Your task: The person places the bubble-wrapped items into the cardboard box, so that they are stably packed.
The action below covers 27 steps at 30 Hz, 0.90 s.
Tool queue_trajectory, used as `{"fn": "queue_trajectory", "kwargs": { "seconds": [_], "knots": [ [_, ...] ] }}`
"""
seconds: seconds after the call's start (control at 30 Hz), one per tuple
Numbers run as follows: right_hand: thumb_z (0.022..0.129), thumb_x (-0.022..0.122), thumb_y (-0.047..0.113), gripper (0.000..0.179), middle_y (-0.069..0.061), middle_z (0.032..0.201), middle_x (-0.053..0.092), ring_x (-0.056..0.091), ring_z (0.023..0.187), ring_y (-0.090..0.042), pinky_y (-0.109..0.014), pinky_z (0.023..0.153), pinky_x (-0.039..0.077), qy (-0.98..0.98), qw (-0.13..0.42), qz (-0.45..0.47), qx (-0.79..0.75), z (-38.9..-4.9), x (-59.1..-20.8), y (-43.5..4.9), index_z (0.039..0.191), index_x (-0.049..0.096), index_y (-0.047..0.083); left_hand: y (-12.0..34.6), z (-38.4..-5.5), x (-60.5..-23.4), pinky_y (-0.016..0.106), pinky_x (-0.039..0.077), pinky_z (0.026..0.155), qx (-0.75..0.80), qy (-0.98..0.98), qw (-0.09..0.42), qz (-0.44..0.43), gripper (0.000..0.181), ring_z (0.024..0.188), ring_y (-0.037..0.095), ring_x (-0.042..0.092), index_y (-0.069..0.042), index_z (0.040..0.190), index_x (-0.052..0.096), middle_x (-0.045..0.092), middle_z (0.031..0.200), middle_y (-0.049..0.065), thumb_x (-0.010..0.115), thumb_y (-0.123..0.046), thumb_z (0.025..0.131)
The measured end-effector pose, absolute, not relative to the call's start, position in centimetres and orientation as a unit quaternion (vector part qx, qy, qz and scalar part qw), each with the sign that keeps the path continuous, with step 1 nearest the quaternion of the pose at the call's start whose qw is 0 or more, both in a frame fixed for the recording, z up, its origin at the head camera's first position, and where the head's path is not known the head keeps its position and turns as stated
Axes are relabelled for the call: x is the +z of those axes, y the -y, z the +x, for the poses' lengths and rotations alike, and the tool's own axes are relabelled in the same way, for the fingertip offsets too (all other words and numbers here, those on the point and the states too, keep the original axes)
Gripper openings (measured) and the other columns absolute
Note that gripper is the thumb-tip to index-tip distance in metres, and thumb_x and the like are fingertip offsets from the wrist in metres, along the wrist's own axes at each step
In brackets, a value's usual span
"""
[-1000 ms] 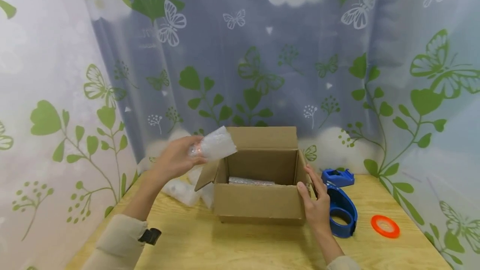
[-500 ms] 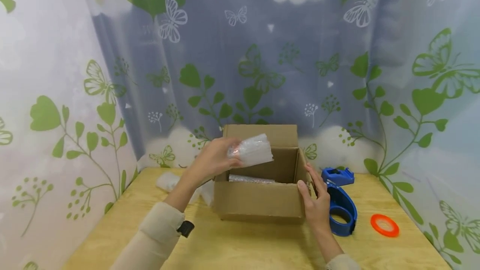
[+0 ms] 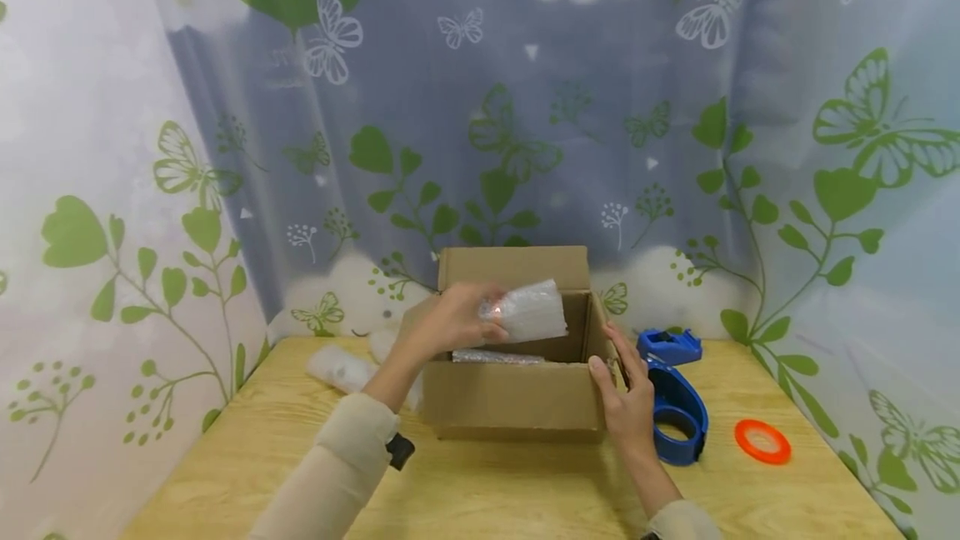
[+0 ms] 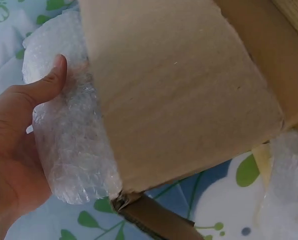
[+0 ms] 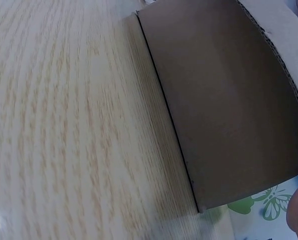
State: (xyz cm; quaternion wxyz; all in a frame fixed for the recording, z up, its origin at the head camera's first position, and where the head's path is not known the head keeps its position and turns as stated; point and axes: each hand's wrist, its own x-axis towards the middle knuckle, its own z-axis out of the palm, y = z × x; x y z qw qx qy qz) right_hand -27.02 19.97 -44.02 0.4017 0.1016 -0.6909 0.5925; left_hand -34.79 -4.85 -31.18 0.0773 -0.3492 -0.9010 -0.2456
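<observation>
In the head view my left hand (image 3: 459, 319) grips a bundle in bubble wrap (image 3: 534, 312) and holds it over the mouth of an open cardboard box (image 3: 513, 400). The left wrist view shows the thumb across the bundle (image 4: 71, 145), beside the box's cardboard flap (image 4: 179, 95). What the wrap contains is hidden. Inside the box lies another bubble-wrapped piece (image 3: 498, 357), partly covered by the front wall. My right hand (image 3: 630, 402) grasps the box's right side, thumb at the front corner and fingers along the side edge.
Several bubble-wrapped bundles (image 3: 341, 367) lie left of the box on the wooden table (image 3: 247, 440). To the right stand a blue tape dispenser (image 3: 678, 415) and a smaller blue dispenser (image 3: 670, 346). An orange tape roll (image 3: 762, 442) lies farther right. A patterned curtain (image 3: 405, 107) hangs behind.
My left hand has carried the bubble-wrapped bundle rightward from beside the box's left flap to over its opening, lowering it slightly. The right hand has stayed on the box.
</observation>
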Motion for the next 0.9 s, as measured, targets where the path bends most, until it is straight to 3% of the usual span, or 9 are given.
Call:
{"fn": "queue_trajectory", "kwargs": {
  "seconds": [0.2, 0.53, 0.9],
  "knots": [
    [0.096, 0.065, -0.003, 0.047, -0.025, 0.151, 0.053, 0.041, 0.146, -0.037, -0.072, 0.123, 0.001, 0.685, 0.414, 0.111, 0.589, -27.6, -44.3, -20.2, 0.143, 0.058, -0.004, 3.7, -35.4, -32.1, 0.045, 0.053, 0.105, -0.237, 0.899, 0.062, -0.363, 0.065, 0.126, 0.028, 0.064, -0.008, 0.143, 0.062, 0.068, 0.136, 0.009, 0.087, -0.027, 0.086],
    [0.096, 0.067, -0.002, 0.047, -0.021, 0.151, 0.054, 0.042, 0.145, -0.040, -0.071, 0.122, 0.006, 0.690, 0.403, 0.103, 0.593, -27.1, -44.1, -20.0, 0.143, 0.060, -0.001, 2.5, -36.1, -35.2, 0.042, 0.057, 0.097, -0.178, 0.922, 0.033, -0.343, 0.057, 0.123, 0.025, 0.064, -0.012, 0.144, 0.062, 0.069, 0.133, 0.003, 0.077, -0.037, 0.094],
    [0.097, 0.067, -0.001, 0.046, -0.019, 0.151, 0.056, 0.044, 0.144, -0.034, -0.067, 0.124, 0.010, 0.690, 0.403, 0.099, 0.593, -27.1, -43.9, -19.9, 0.142, 0.061, 0.000, 2.7, -36.5, -35.7, 0.045, 0.050, 0.110, -0.204, 0.905, 0.003, -0.374, 0.053, 0.133, 0.030, 0.060, -0.011, 0.150, 0.057, 0.064, 0.143, 0.010, 0.068, -0.031, 0.101]
  ]
}}
